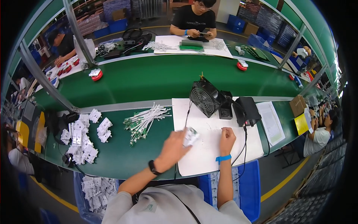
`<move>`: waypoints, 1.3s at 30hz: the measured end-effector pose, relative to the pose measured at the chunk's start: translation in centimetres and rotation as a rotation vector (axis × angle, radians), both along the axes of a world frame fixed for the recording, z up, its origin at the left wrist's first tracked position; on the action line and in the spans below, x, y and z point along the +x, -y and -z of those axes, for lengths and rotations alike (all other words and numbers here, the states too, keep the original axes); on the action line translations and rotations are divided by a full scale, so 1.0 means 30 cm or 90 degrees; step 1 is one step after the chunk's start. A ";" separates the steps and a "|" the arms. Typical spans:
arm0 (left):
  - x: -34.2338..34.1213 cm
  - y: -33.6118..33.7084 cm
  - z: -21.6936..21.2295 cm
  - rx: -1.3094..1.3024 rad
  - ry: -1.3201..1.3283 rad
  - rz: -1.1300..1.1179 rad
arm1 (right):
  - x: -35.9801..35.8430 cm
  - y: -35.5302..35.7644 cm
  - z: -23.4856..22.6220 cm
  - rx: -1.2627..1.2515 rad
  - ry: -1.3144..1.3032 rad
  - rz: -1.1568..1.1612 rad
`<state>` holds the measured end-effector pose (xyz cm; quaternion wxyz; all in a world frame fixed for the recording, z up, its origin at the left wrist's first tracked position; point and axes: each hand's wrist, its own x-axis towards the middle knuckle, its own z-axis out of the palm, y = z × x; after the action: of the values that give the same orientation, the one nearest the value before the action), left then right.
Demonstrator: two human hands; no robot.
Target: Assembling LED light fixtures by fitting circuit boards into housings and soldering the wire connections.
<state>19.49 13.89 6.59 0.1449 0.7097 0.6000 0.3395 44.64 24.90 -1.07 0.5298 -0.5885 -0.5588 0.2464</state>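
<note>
My left hand holds a small white plastic part above the white sheet on the green bench. A black band sits on that wrist. My right hand rests closed on the sheet, to the right of the part, with a blue strap on its wrist. I cannot tell whether it pinches anything. A bundle of white cables with green boards lies to the left of the sheet.
A black fan and a black box stand at the sheet's far edge. Several white plastic housings are piled at left. A blue bin sits below the bench edge. Other people work across the belt and at both sides.
</note>
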 end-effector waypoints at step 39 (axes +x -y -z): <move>-1.096 0.260 0.106 -0.101 -0.052 -0.325 | -1.239 -0.167 -0.112 0.019 0.578 -0.604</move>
<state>-13.40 6.09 3.42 0.0855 0.5351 0.7896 0.2878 7.47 29.92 2.29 0.0830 -0.3162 -0.9292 0.1725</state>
